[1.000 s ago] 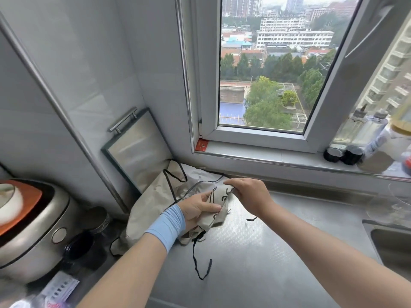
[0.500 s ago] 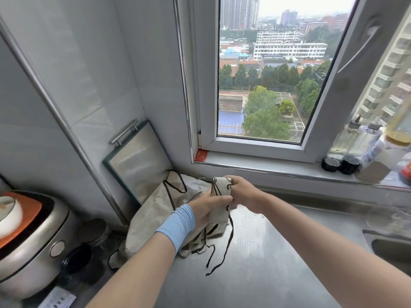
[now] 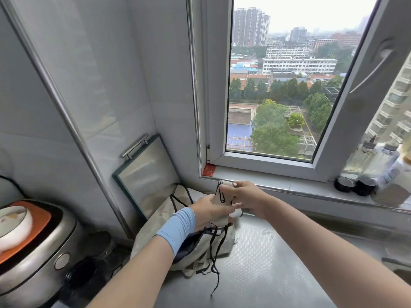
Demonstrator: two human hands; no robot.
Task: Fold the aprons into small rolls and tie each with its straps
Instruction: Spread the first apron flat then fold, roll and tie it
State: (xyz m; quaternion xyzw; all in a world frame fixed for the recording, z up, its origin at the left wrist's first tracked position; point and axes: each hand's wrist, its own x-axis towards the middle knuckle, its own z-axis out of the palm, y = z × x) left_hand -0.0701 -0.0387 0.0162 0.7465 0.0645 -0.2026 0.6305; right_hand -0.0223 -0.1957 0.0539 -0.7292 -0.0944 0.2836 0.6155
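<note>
- So both hands are up over the far left of the metal worktop (image 3: 266, 263), holding a small beige apron (image 3: 219, 202) bundle between them.
- Left hand (image 3: 209, 213), blue wristband (image 3: 176, 230) on it, has its grip wrapped round the bundle's lower part.
- Right hand (image 3: 246, 196) pinches the top edge.
- Black straps (image 3: 216, 252) dangle down onto more beige cloth (image 3: 155, 236) heaped beside a rice cooker (image 3: 33, 252).

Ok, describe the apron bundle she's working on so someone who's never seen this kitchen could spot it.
Find the window above the steel counter. Just below its sill, both hands hold up a small folded beige apron bundle, the left hand under it and the right hand pinching the top. Unlike the loose apron heap lying beneath, it is compact, with black straps dangling.
</note>
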